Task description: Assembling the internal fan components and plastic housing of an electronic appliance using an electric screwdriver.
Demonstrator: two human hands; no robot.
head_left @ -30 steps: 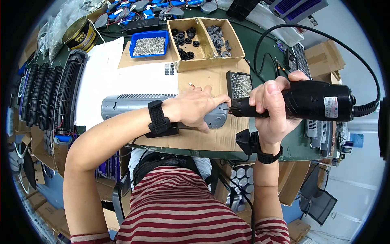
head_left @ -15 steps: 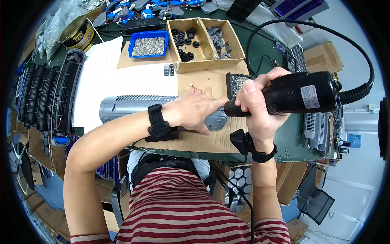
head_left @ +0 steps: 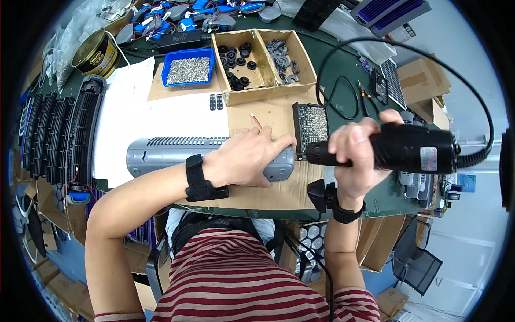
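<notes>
The big green surface has a flat cardboard sheet on it. There, mid-frame, the left hand has its grip across a gray case. The right hand's grip is wrapped around a black power tool. A blue tray of screws and a split box sit up top. A black chair stands lower right.
</notes>
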